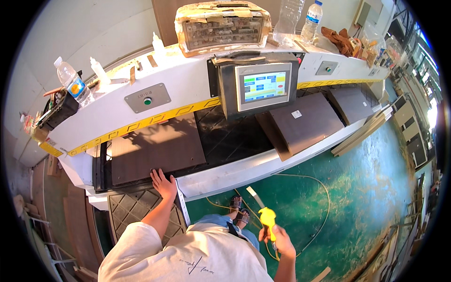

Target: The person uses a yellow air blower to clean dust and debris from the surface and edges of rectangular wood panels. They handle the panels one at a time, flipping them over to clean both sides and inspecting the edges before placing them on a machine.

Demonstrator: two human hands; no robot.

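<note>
Gripped air gun (268,219) in right hand (281,239) | rested spread left hand (164,184), apparently on board (155,149) | risked tripping over looped hose (328,199)

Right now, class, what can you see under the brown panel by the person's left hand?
The brown panel by the left hand lies over a black bed, visible past its right edge. Whatever is directly beneath the panel is covered and cannot be seen.

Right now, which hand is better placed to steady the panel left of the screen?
Likely the left hand: it touches the brown panel at its near edge. The right hand grips a yellow tool over the green floor.
</note>
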